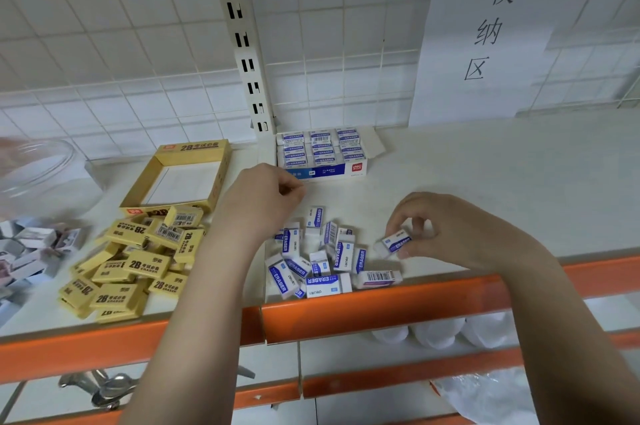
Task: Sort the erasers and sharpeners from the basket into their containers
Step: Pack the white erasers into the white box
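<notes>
While the right hand [446, 234] pinches one eraser [394, 242] just beside the white pile [318, 262] — likely turning it to match the rows in the blue box [322, 154] behind — the left hand [266, 196] hovers curled, seemingly holding nothing; yellow erasers [131, 258] wait beside their empty yellow box [180, 178]

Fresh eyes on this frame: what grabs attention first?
Two loose heaps on the white shelf: yellow 2B erasers at left, blue-and-white erasers in the middle. The right hand pinches one blue-and-white eraser beside that heap, while the left hand hovers curled above it. Behind, the yellow box sits empty and the blue box is nearly full.
</notes>
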